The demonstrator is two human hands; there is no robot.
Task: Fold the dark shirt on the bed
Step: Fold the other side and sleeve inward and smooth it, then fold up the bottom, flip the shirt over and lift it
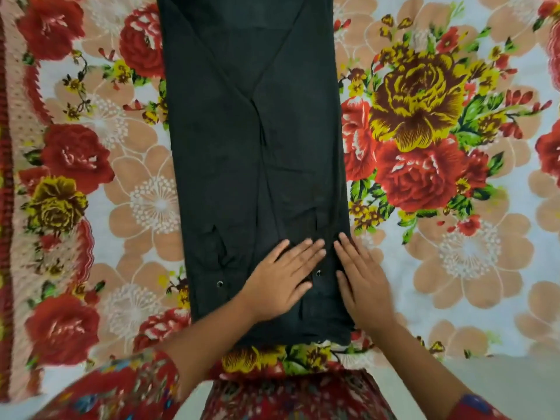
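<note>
Dark shirt point(257, 147): lies flat on the bed, folded into a long narrow strip. It runs from the near side away to the top of the view, where it is cut off.
Long edges: both are straight and roughly parallel. The far end leans slightly to the left.
Near edge: stops just short of the near border of the floral sheet point(424, 268), between the two forearms.
Surface: two folded-in panels meet along a crease down the middle. There are small puckers beside the left hand.
Metal studs point(219, 284): two show on the near part. One sits near the strip's left edge, clear of the hands; the other sits between the hands, just beside the left fingers.
Left hand point(285, 274): palm down on the middle of the strip, fingers straight and together, pointing away and to the right.
Right hand point(360, 280): palm down, fingers straight, its outer side along the strip's right edge.
Hand spacing: the fingertips are nearly touching and the wrists are apart. Neither hand grips the cloth.
Open room: bare sheet lies wide on both sides of the strip.
Sheet border point(6, 177): a red patterned band runs along the far left.
Near right corner: a pale plain surface point(500, 386) lies beyond the sheet's edge.
</note>
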